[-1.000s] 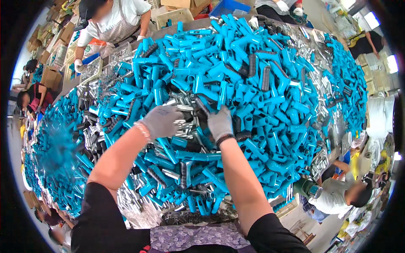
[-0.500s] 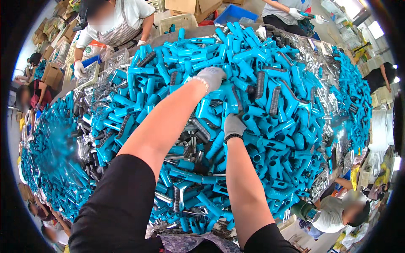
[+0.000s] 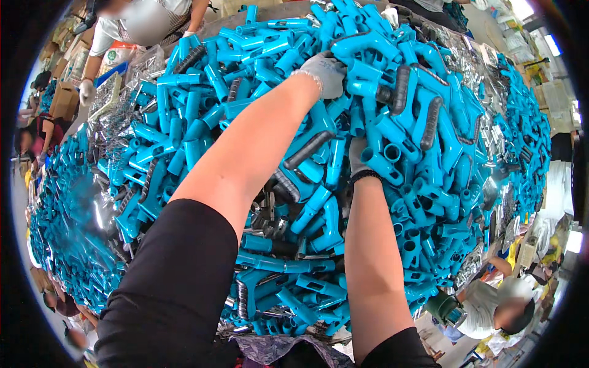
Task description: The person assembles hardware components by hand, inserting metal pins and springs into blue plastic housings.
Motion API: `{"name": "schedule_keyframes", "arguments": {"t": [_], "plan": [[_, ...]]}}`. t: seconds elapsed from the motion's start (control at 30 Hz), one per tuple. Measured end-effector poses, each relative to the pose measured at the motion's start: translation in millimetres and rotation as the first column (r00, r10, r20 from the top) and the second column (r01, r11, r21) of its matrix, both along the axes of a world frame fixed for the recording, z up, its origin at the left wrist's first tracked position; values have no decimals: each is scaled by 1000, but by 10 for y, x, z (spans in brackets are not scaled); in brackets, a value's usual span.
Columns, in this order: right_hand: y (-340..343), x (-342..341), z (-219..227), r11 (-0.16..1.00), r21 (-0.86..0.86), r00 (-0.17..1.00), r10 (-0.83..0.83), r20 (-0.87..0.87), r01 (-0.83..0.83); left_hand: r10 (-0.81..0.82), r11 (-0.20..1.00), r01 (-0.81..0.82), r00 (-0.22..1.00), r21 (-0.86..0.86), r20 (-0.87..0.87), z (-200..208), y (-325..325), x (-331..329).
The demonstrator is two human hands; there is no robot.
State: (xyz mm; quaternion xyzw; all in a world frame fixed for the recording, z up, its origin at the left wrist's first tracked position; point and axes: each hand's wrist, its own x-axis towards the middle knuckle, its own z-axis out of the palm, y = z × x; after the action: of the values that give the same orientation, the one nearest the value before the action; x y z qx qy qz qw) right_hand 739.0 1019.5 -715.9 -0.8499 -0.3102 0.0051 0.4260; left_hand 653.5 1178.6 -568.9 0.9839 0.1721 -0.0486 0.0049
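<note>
My left hand (image 3: 326,75), in a grey glove with dark fingertips, is curled down into a heap of glossy blue housings (image 3: 264,46). It is beside a curved blue handle piece (image 3: 368,44); what its fingers hold, if anything, is hidden. Lower and to the right, my right hand (image 3: 358,156), also gloved and with a black band at the wrist, reaches in among the blue tubes (image 3: 381,165), which hide its fingers. Between the two hands lies a blue handle with a black ribbed grip (image 3: 310,149). More black-gripped handles (image 3: 402,90) rest to the right.
The pile covers the table and continues far left (image 3: 73,208) and right (image 3: 521,135). Silver metal parts (image 3: 485,135) and clear plastic bags lie among it. Co-workers stand around: one at the upper left with a gloved hand (image 3: 87,92), another at the lower right (image 3: 491,306).
The whole view has shifted, so the heap appears higher and further right. A blue handle with a black grip, earlier upright between my hands, now lies to the left of my right hand.
</note>
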Motion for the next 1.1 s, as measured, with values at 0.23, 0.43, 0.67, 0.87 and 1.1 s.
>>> {"name": "schedule_keyframes", "arguments": {"t": [0.23,0.43,0.67,0.87,1.1], "plan": [[-236,90,77,997,-17,998,69,-2,-69,304,857,-410,891,-313,-338,-44,172,310],[-433,48,170,992,-31,993,119,-17,-119,426,760,-397,902,-514,-67,-295,124,344],[-298,-8,201,977,21,976,212,-53,-212,460,764,-463,879,-449,-125,-291,59,325],[-221,-90,296,960,36,956,281,-83,-279,477,755,-507,860,-416,-182,-165,133,382],[-363,-153,330,940,48,931,341,-126,-338,479,749,-543,840,-379,-257,-145,-34,418]]}}
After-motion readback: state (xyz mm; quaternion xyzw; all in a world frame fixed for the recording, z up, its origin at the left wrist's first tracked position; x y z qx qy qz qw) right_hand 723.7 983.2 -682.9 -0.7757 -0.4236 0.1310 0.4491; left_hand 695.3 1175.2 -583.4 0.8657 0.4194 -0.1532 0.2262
